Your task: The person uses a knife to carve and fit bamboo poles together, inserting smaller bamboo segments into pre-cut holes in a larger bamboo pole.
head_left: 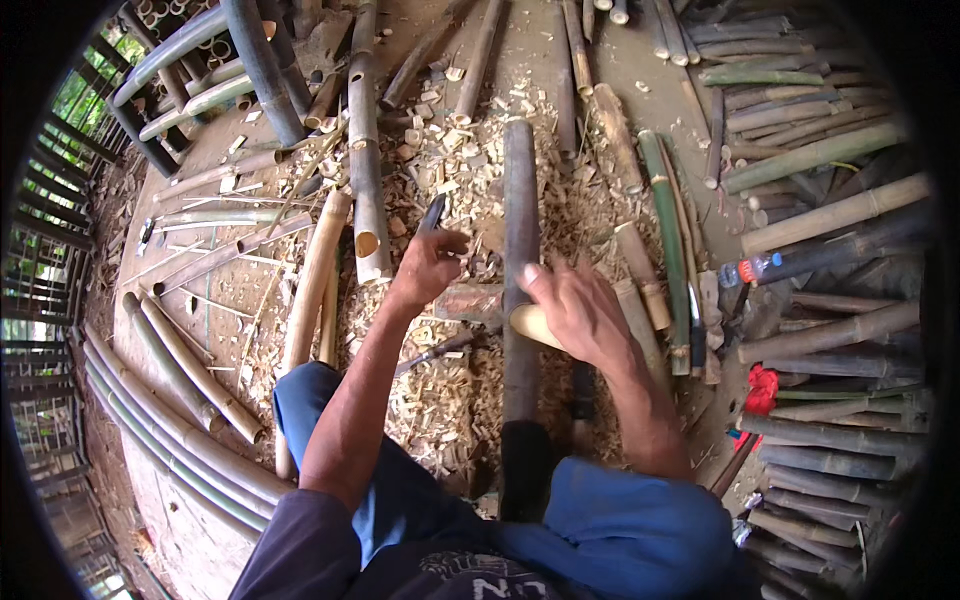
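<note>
Over the dark bamboo pole (520, 200): pale bamboo piece (534, 324), partly under right hand (578, 312), fingers half-bent, grip unclear. Left of pole: left hand (430, 268), loosely curled; hold on dark object (433, 212) unclear.

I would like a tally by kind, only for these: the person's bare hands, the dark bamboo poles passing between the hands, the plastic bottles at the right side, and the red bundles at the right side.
Left hand and right hand: 2
Dark bamboo pole: 1
Plastic bottle: 1
Red bundle: 1
Total: 5
</note>
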Demonstrator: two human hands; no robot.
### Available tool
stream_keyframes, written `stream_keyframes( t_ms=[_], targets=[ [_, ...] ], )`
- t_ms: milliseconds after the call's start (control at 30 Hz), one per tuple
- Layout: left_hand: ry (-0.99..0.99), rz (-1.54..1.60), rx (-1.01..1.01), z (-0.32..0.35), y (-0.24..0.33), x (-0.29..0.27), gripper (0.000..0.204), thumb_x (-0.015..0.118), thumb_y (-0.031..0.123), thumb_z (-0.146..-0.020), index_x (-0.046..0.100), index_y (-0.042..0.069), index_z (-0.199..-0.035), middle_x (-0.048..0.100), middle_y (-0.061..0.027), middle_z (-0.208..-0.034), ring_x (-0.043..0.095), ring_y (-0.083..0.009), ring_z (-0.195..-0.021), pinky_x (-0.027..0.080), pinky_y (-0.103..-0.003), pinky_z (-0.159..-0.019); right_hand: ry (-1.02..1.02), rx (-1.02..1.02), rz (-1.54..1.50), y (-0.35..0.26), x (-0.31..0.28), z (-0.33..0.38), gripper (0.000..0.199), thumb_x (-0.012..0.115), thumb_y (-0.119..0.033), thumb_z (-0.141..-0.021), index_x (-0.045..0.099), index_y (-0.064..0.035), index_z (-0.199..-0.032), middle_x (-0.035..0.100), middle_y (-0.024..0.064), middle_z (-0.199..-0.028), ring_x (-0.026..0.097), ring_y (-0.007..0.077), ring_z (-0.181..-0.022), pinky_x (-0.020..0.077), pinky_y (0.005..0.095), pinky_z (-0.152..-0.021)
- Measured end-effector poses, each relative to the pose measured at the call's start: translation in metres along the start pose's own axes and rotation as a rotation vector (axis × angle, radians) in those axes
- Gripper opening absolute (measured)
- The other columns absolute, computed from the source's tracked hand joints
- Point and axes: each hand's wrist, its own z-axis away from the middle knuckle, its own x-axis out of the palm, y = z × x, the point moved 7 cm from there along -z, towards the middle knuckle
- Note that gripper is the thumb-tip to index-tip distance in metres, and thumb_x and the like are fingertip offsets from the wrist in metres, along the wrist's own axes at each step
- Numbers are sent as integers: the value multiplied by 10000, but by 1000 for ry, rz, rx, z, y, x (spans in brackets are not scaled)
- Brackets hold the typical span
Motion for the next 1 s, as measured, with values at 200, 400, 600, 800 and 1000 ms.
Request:
stream_keyframes(
  t_ms=[200,400,600,800,1000],
  targets=[
    [-221,-169,241,22,28,54,796,793,92,-728,422,-1,-1426,530,-218,-1367,545,-343,-1245,462,-457,-1070,-48,66,-751,-1,-18,-14,522,325,-442,-1079,589,-90,-1359,705,150,-1186,671,298,-1106,514,459,-994],
    [152,15,416,49,74,129,656,849,170,-711,529,65,-1274,608,-136,-1177,602,-298,-1141,484,-409,-1003,244,70,-1260,23,-7,21,598,418,-473,-1045,744,-20,-830,732,78,-803,682,155,-753,530,298,-727],
    [95,71,297,38,55,120,465,827,164,-751,623,62,-1156,680,-85,-1051,670,-190,-976,535,-334,-865,539,384,-1211,10,9,29,625,424,-444,-1057,664,-6,-682,665,58,-651,621,150,-624,486,306,-647],
    [173,-235,426,38,60,123,474,778,168,-768,591,29,-1181,657,-137,-1022,658,-299,-929,530,-398,-833,428,222,-1383,17,2,17,522,487,-362,-1033,654,-6,-689,673,65,-680,626,154,-633,491,301,-624],
    [346,-83,246,87,70,161,655,794,264,-709,529,14,-1253,580,-208,-1111,584,-364,-1001,479,-464,-864,-42,-346,-1581,21,-63,13,358,566,-304,-983,673,18,-866,706,135,-870,681,203,-798,524,327,-735]
  ],
)
